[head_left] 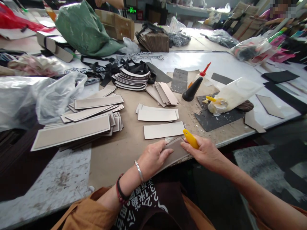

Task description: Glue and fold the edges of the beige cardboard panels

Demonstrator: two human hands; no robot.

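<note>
My left hand (152, 158) grips a grey-brown rectangular panel (176, 151) at the table's front edge, thumb on top and the other fingers partly hidden. My right hand (207, 153) holds a yellow-handled tool (191, 139) whose working end is out of sight. Its thumb also touches the panel's right end. Just beyond lie a pale rectangular panel (164, 130) and an overlapping pair of similar panels (157, 115). To the left is a messy pile of pale panels (72, 131).
An open container of pale glue (237, 95) lies tilted on a dark scrap (216, 119) at right. Near it stand a black cone (193, 89) and a red-tipped bottle (203, 71). Curved pieces (131, 80) are stacked farther back. Clear plastic bags (59, 95) lie left.
</note>
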